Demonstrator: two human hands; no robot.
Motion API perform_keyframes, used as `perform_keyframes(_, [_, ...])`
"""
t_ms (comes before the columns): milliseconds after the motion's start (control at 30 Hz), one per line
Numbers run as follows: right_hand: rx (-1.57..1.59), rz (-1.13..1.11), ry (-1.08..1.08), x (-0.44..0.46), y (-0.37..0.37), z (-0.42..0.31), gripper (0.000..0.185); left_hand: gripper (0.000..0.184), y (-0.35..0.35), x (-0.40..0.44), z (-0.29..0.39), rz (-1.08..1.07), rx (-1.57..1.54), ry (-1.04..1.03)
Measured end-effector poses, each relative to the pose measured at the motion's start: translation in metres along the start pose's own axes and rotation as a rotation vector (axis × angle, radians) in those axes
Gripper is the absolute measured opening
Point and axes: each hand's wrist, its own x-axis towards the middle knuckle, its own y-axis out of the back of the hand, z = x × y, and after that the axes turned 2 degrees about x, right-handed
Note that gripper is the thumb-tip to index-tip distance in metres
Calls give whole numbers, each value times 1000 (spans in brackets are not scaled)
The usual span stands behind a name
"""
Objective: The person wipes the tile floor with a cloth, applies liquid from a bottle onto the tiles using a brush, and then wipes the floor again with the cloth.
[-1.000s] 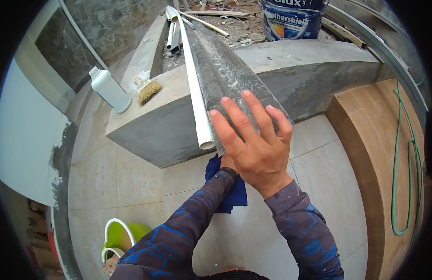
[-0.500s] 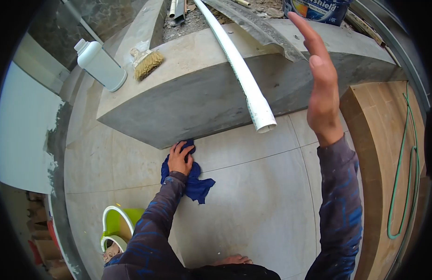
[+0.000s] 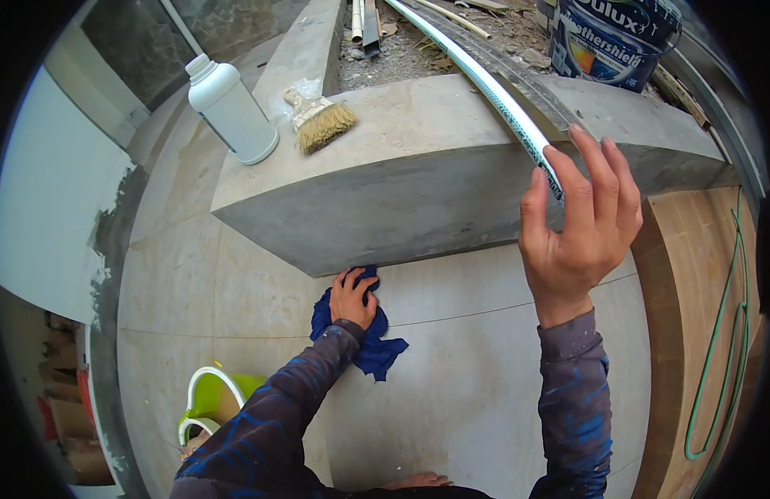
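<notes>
Foot, bare: partly in view at the bottom edge, on the tiled floor (image 3: 451,416).

Bucket (image 3: 253,384), green with white rim: on the floor at the left, partly behind the left sleeve (image 3: 277,407).

Left hand (image 3: 353,298): laid over the blue cloth (image 3: 381,358), fingers spread and bent; whether it grasps any fabric cannot be told.

Blue cloth: crumpled on the floor, at the foot of the concrete ledge (image 3: 385,208), one corner trailing towards the body.

Right hand (image 3: 580,233): raised before the ledge, thumb and forefinger to either side of the near end of the white pipe (image 3: 485,79), remaining fingers loosely curved; firmness of hold cannot be told.

White pipe: printed lettering along its side; lies across the ledge top, near end jutting past the edge.

Step (image 3: 676,249), wood-toned: at the right, bearing a looped green hose (image 3: 693,416).

Brush (image 3: 325,127), pale bristles: lying on the ledge.

Bottle (image 3: 235,116), white, capped: upright, left of the brush.

Grey strip (image 3: 530,83): beside the pipe.

Paint pail (image 3: 609,41), dark blue, labelled "Dulux": beyond the ledge, near rubble (image 3: 401,62).
</notes>
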Motion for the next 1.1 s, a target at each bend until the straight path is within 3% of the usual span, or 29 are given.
perform_keyframes(100, [138, -147, -108, -21, 2, 20, 28, 37, 1, -1, -1, 17, -3, -21])
perform_keyframes(300, [195, -298, -131, -13, 13, 19, 37, 37, 1, -3, 0, -14, 23, -15])
perform_keyframes(333, [205, -329, -121, -17, 15, 22, 49, 37, -1, -2, -2, -16, 23, -15])
perform_keyframes(367, [210, -336, -122, -17, 21, 19, 49, 36, -3, -1, -6, -19, 14, -29])
perform_keyframes(467, [358, -306, -144, -23, 55, 11, 69, 37, -7, -10, -16, -54, -4, -44])
perform_keyframes(600, [358, -581, -208, -93, 163, 41, 61, 39, -1, -13, -44, 31, 47, 51])
perform_keyframes(700, [230, -753, -522, -194, 277, 68, 51, 40, 10, -26, -72, 151, 94, 326])
perform_keyframes(833, [-101, -718, -1149, -322, 437, 25, 39, 38, 12, -91, -141, 303, 5, 618])
perform_keyframes(900, [-189, -691, -1287, -354, 474, -23, 38, 38, 24, -140, -132, 289, -150, 551])
perform_keyframes(1000, [-135, -614, -1440, -373, 509, -82, 37, 40, 59, -188, -78, 255, -65, 347])
perform_keyframes(1100, [-98, -582, -1427, -374, 518, -107, 38, 43, 94, -242, -37, 42, 45, 133])
